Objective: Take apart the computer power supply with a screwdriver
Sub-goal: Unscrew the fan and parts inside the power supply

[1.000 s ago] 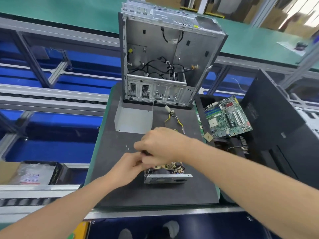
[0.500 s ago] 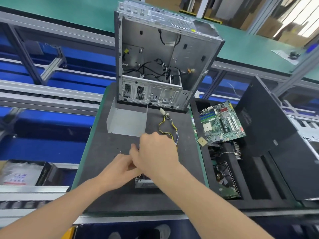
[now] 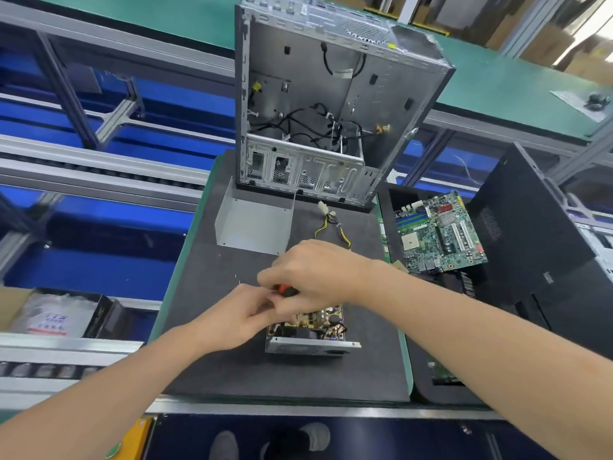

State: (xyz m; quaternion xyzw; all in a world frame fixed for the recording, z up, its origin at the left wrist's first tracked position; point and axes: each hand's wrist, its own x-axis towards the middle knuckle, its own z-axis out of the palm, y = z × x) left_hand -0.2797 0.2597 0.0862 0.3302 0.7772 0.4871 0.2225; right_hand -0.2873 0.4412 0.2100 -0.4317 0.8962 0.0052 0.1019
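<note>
The one opened power supply [image 3: 311, 336] is lying on the dark mat of the worktop [image 3: 265, 380], near its front edge. The coils and other parts of its board are showing from above, and its perforated metal wall is facing the person. Over its left rear corner the right hand [image 3: 320, 272] is curling its fingers round the orange and black handle of the one screwdriver [image 3: 286, 289]. The shaft and the tip are hiding under the two hands. The left hand [image 3: 237, 318] is resting with its fingertips bent together against the right hand at the handle. Whether it is pinching the shaft, a screw or nothing, I cannot tell.

Beyond the right hand, one bundle of yellow and black wires [image 3: 335, 227] is lying on the mat and ending in a white connector. Left of it, one bent grey metal cover [image 3: 255, 224] is standing on the mat. Behind both, one open computer case [image 3: 331, 94] is standing upright, with black cables hanging inside.

Right of the mat, one green motherboard [image 3: 438, 234] is lying tilted in a black foam tray [image 3: 388, 200]. One black panel [image 3: 530, 234] is standing just beside it, and a small pale mark on this panel is too small to read. At the far left, one plastic bag [image 3: 49, 313] is lying in a dark box. Its blue letters and red line are too blurred to read.
</note>
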